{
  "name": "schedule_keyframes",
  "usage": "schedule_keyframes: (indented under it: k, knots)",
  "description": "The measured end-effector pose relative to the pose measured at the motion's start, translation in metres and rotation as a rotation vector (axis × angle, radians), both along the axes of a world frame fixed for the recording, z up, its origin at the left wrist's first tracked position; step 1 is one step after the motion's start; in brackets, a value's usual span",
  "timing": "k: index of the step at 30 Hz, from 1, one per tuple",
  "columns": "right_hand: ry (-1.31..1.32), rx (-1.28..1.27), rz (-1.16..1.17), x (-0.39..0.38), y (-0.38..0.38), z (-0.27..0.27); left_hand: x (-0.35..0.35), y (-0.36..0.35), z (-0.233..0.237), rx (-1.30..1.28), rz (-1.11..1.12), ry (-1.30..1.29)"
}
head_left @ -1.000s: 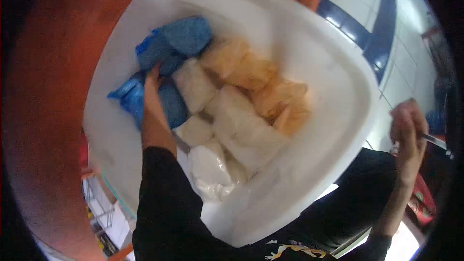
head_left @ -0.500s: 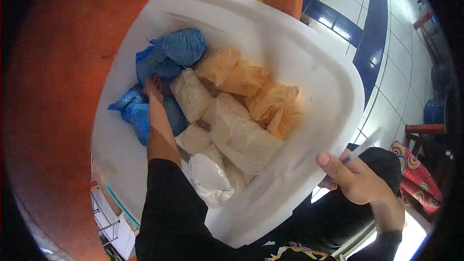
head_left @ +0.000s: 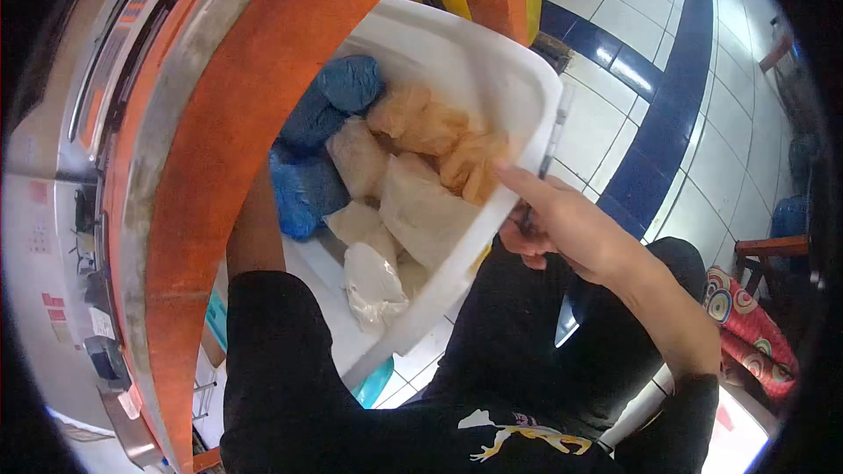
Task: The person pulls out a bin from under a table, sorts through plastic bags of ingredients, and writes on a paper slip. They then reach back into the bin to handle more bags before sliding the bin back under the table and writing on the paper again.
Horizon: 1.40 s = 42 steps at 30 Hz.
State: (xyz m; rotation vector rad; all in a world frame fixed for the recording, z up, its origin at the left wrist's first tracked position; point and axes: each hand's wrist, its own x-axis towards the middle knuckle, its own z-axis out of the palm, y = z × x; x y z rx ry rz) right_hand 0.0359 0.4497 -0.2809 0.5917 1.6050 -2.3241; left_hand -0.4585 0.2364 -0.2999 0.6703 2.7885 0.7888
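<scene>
Holding the white bin (head_left: 457, 53) by its right rim, the right hand (head_left: 571, 228) pinches tight. The blue bags (head_left: 303, 184) lie to its left, inside, nearer the left arm (head_left: 255, 228) (its hand is hidden, so I cannot tell its grip).

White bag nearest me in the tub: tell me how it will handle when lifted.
The white bag looks floppy: its thin plastic is creased and slumps against the tub wall. It bulges as if filled with powder or grains, so probably heavy for its size and saggy. The film looks glossy, perhaps slippery.
</scene>
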Motion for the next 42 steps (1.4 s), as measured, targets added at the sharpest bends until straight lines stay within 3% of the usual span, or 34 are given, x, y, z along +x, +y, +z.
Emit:
schedule_keyframes:
  k: [9, 11, 14, 15, 16, 18, 20, 22, 24, 26, 28, 30, 32, 34, 36, 38, 39, 41, 42]
  knots:
    - [0.074, -0.140, 0.034, -0.015, 0.003, -0.003, 0.091, -0.013, 0.021, -0.204, -0.223, 0.077]
    - [0.096, -0.126, 0.051, -0.016, 0.004, -0.003, 0.106, -0.023, 0.021, -0.119, -0.404, 0.110]
    - [0.154, -0.009, 0.090, -0.029, 0.002, -0.010, 0.106, -0.050, 0.006, -0.020, -0.478, 0.057]
    - [0.224, -0.050, 0.211, -0.035, 0.013, -0.027, 0.125, -0.055, 0.022, -0.193, -0.537, 0.251]
    - [0.210, -0.094, 0.109, -0.036, 0.009, -0.032, 0.157, -0.052, 0.039, -0.387, -0.571, 0.446]
    - [0.196, -0.123, -0.036, -0.036, -0.001, -0.020, 0.184, -0.076, 0.027, -0.075, -0.559, 0.147]
    - [0.374, -0.011, 0.154, -0.046, 0.002, -0.035, 0.256, -0.078, 0.074, 0.002, -0.215, -0.285]
    - [0.480, 0.205, 0.227, -0.046, -0.004, -0.046, 0.287, -0.097, 0.066, 0.195, -0.378, -0.156]
    - [0.652, 0.363, 0.187, -0.042, -0.020, -0.070, 0.346, -0.104, 0.111, 0.175, -0.336, -0.140]
    - [1.117, 0.519, 0.357, -0.070, -0.024, -0.036, 0.361, -0.113, 0.141, -0.096, -0.269, -0.027]
    - [1.100, 0.476, 0.419, -0.074, -0.019, -0.032, 0.407, -0.112, 0.180, -0.151, -0.251, 0.004]
    - [0.871, 0.428, 0.536, -0.075, -0.018, -0.031, 0.435, -0.128, 0.192, -0.197, -0.240, 0.024]
    - [0.988, 0.469, 0.523, -0.079, -0.023, -0.031, 0.460, -0.148, 0.195, 0.130, -0.278, 0.075]
    - [1.034, 0.542, 0.524, -0.080, -0.023, -0.031, 0.477, -0.190, 0.185, 0.347, -0.105, 0.174]
    - [0.984, 0.529, 0.530, -0.077, -0.024, -0.028, 0.497, -0.255, 0.134, 0.719, 0.353, 0.336]
    - [1.018, 0.676, 0.586, -0.077, -0.023, -0.023, 0.510, -0.303, 0.086, 0.711, 0.680, 0.681]
    - [1.016, 0.668, 0.603, -0.077, -0.024, -0.026, 0.515, -0.327, 0.058, 0.705, 0.698, 0.679]
    - [1.098, 0.647, 0.446, -0.073, -0.028, -0.034, 0.532, -0.376, -0.002, 0.574, 1.053, 0.806]
    - [1.095, 0.639, 0.461, -0.071, -0.031, -0.034, 0.544, -0.395, -0.026, 0.565, 1.068, 0.803]
